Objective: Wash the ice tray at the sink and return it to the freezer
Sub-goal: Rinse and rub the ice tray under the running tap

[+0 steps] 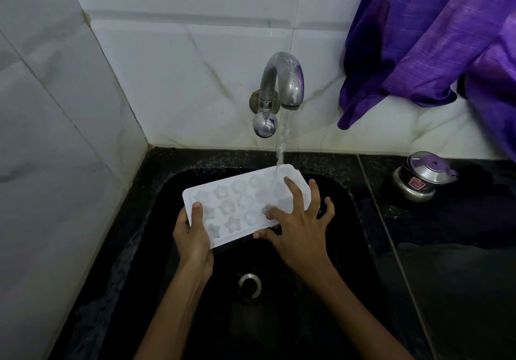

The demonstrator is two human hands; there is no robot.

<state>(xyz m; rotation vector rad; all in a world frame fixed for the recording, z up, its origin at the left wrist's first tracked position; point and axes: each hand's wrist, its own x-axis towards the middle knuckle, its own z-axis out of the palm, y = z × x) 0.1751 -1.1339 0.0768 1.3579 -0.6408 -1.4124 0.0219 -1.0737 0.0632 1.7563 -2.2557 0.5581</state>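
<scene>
A white ice tray (pixel 237 200) with star and round moulds hangs tilted over the black sink (pixel 156 214). My left hand (pixel 195 237) grips its near left corner, thumb on top. My right hand (pixel 298 225) lies spread on the tray's right half, fingers apart, one fingertip pressed into a mould and the thumb at the near edge. Water runs from the metal tap (pixel 282 80) onto the tray's far right corner.
The drain (pixel 250 284) sits at the bottom of the sink below my hands. A small steel pot with a lid (pixel 421 176) stands on the black counter at the right. Purple cloth (pixel 430 35) hangs at the upper right. White tiled walls close the left and back.
</scene>
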